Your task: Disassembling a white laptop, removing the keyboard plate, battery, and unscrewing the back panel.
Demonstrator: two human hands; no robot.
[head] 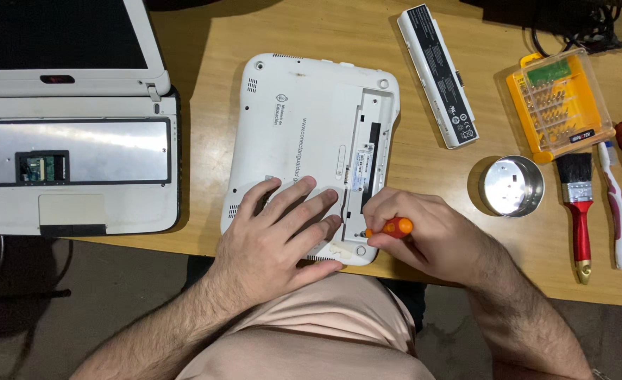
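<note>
On desk: white netbook [304, 127] upside down; light, rigid plastic, fragile.
Left hand [283, 232]: spread flat, steadying it.
Right hand [423, 232]: closed around orange screwdriver [394, 227].
Hold: by edges.

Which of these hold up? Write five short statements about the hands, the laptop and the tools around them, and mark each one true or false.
1. The left hand lies flat on the upturned white laptop. True.
2. The right hand holds a paintbrush. False: it grips an orange-handled screwdriver.
3. The battery sits inside the laptop. False: it lies on the table beside it.
4. A round metal dish stands right of the laptop. True.
5. The yellow bit case lies open. False: its clear lid is shut.
</note>
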